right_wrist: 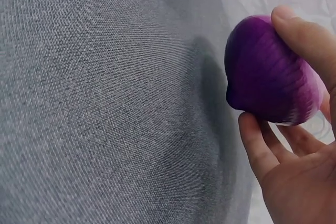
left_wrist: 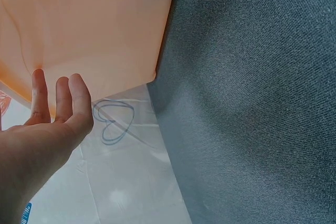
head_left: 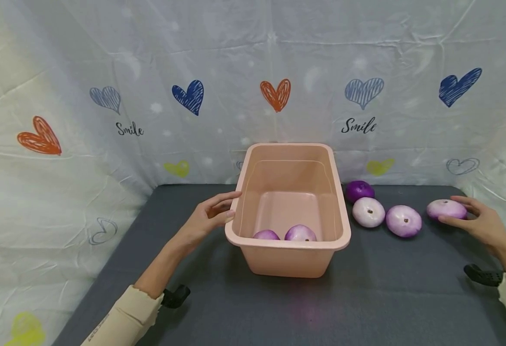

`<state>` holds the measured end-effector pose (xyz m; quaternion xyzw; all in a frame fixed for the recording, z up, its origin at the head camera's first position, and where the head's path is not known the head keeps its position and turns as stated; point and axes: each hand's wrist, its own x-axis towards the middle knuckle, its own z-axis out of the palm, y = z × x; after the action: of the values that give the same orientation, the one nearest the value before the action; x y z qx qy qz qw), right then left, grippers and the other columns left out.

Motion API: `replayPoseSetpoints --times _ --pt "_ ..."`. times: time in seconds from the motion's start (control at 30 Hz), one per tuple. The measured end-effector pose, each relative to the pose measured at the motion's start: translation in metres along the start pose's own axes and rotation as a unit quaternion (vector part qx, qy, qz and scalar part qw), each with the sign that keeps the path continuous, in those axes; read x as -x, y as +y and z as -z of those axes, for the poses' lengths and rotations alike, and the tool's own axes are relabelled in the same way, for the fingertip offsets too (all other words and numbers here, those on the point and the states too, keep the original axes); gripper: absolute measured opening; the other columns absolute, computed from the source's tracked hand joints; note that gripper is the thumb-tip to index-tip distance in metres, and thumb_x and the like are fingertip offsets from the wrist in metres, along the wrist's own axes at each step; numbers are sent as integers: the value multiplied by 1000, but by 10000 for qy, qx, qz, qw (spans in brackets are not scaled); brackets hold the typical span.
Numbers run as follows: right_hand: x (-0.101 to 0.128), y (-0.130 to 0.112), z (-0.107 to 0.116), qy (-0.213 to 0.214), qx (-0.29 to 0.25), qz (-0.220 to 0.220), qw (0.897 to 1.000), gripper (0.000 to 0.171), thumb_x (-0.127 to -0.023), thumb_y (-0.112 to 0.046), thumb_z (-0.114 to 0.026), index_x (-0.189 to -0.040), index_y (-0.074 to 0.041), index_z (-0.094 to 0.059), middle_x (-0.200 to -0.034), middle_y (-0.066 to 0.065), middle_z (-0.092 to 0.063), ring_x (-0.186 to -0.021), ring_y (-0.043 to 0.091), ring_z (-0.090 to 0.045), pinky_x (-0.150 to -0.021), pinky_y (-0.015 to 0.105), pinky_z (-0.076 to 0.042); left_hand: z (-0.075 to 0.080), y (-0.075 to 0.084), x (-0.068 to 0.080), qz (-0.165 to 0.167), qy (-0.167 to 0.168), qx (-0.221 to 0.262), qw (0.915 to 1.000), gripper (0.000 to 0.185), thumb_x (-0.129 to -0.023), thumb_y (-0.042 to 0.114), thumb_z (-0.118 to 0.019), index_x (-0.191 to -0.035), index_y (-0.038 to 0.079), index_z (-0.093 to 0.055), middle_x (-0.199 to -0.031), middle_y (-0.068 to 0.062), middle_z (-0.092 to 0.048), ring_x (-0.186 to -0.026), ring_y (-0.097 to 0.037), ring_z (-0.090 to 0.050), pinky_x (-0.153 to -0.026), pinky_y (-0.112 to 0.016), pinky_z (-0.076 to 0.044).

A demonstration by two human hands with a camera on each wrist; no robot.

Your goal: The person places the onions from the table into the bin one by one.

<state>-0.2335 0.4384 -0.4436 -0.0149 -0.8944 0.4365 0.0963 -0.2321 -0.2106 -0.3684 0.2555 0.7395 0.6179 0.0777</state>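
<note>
Grey table (head_left: 387,298): bears all items. Pink tub (head_left: 291,202) at centre, two onion halves inside near front wall. Left hand (head_left: 207,218) released, straight fingers resting against tub's left rim. Right hand (head_left: 480,221) grasping outermost onion half (head_left: 446,209), fingers curled round it; three more lie between it and tub. Risk: smooth rounded half could slip from partial grip; unsecured tub could slide if bumped.

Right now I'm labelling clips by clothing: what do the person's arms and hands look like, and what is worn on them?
Both hands, the left hand and the right hand, are bare, without gloves or rings in view. Each forearm ends in a cream long sleeve pushed back from the wrist. A black strap-like mount sits at each wrist; the right one is also black.
</note>
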Motion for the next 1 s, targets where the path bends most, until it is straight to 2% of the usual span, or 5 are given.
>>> replayPoseSetpoints --times 0.17,0.4,0.63,0.87,1.0 --pt "4 -1 4 -24 -152 45 9999 77 -94 -26 -77 -151 7 -36 -140 24 -42 -99 -6 -43 -72 7 -39 -1 0 -2 29 -9 42 10000 52 -102 18 -64 -152 14 -50 -145 -12 -53 -131 -31 -51 -102 -45 -46" --pt "12 -8 5 -225 -293 72 9993 69 -98 -25 -73 -153 -5 -38 -148 22 -36 -126 10 -44 -76 7 -40 1 3 -3 84 13 18 10000 52 -101 17 -66 -150 12 -52 -145 -12 -54 -132 -33 -50 -103 -49 -44" --pt "20 -18 7 -356 -341 378 9981 57 -98 -19 -73 -148 -19 -47 -139 7 -43 -106 -9 -43 -76 7 -42 3 1 -2 110 73 -64 9999 52 -100 15 -67 -150 11 -53 -143 -14 -56 -129 -30 -54 -103 -50 -45" --pt "25 -29 5 -333 -277 365 9984 64 -99 -20 -70 -155 -14 -41 -151 17 -34 -124 8 -43 -77 6 -40 4 1 -3 167 60 -60 9998 52 -100 15 -67 -150 12 -52 -143 -13 -56 -129 -30 -54 -104 -50 -44" --pt "26 -39 2 -329 -543 516 9966 62 -99 -14 -70 -155 -14 -43 -147 4 -40 -121 5 -46 -79 6 -41 4 2 -4 182 70 -54 9998 53 -100 16 -68 -150 12 -53 -143 -13 -55 -130 -30 -53 -105 -54 -42"
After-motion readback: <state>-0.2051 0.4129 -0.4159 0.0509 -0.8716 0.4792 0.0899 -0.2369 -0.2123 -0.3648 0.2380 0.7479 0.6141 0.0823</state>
